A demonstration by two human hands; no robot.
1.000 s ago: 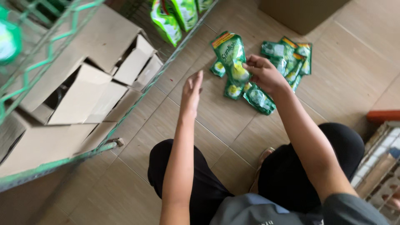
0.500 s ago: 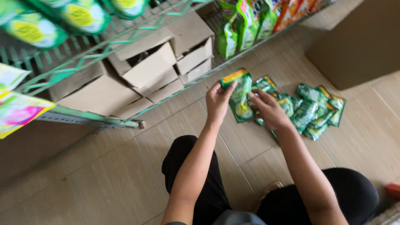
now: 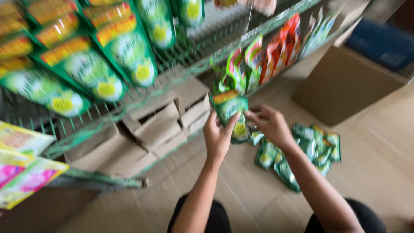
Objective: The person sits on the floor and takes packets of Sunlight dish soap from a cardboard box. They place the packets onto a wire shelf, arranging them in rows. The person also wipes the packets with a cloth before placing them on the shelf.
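A person crouching on a tiled floor [image 3: 379, 172] is holding up one green pouch [image 3: 230, 113] in front of a wire shelf rack [image 3: 181, 64]. The pouch is looking soft and flat, green with a yellow-orange band across its top and a round yellow patch near its bottom; motion blur is hiding finer detail. It is sitting between both hands, above the floor and just below the rack's lower shelf edge.

The rack is filling the upper left, and large green pouches [image 3: 116, 51] with the same yellow patches are hanging or leaning on it; about six are showing, though blur is making the count uncertain. Flattened cardboard boxes [image 3: 159, 125] are lying under the rack, roughly four, directly behind the held pouch. A big closed cardboard box [image 3: 345, 82] is standing to the right, well apart from the hands. A heap of small green pouches [image 3: 302, 151] is lying on the floor just beyond the right wrist, too tangled to count. Two bright pink-and-yellow packets [image 3: 23, 172] are jutting in at the left edge.

The left hand [image 3: 217, 136] is curling around the pouch's left edge, thumb in front. The right hand [image 3: 271, 125] is pinching its right side, fingers half closed.
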